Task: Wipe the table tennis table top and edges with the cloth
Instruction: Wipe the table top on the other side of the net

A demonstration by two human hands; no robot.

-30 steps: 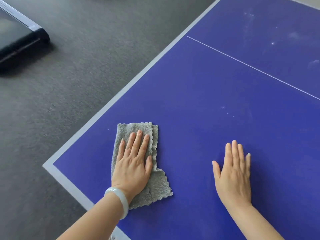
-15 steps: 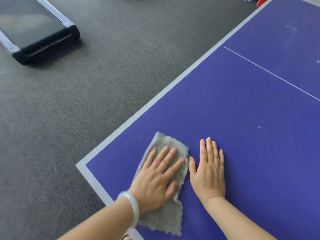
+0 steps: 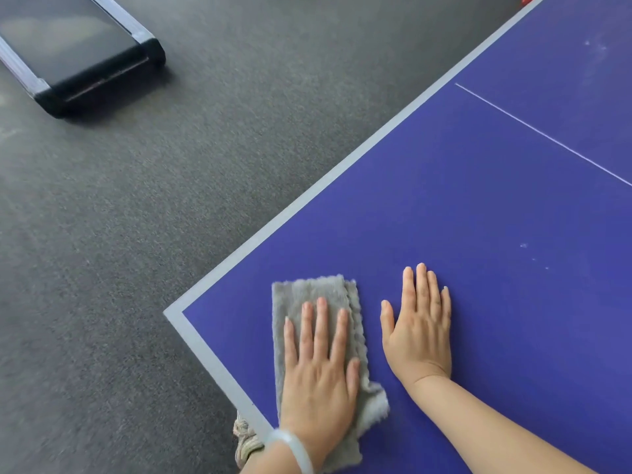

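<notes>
here, the left hand (image 3: 318, 371) is lying flat on a grey cloth (image 3: 314, 289), pressing it onto the blue desk (image 3: 478, 217) close to the near-left corner. its fingers (image 3: 321, 323) are lying straight and slightly spread, with the thumb sitting out to the right and nothing curling round the fabric. the cloth is looking soft and fuzzy, a folded, roughly rectangular piece with a wavy edge running down its right side. a ragged lower part is sticking out beside the palm and wrist. a pale, smooth, glassy-looking bracelet (image 3: 294, 446) is circling that wrist.

the right hand (image 3: 419, 333) is resting palm down on the bare surface just beside the cloth, not touching it. its fingers (image 3: 422, 289) are lying straight and close together, with the thumb angling out towards the cloth.

the desk top is showing a matt, even blue, and a flat grey band (image 3: 307, 200) is framing its two visible sides and meeting in a sharp corner. a thin white line (image 3: 547, 138) is crossing the far part, and a few small pale specks (image 3: 523, 245) are dotting the surface beyond the right hand.

below the near edge, the toe of a light woven shoe (image 3: 244, 436) is peeking out. the floor (image 3: 171, 234) is looking like dark grey, grainy carpet, and a low black slab with rounded corners and pale side rails (image 3: 78, 53) is sitting on it at the far left.
</notes>
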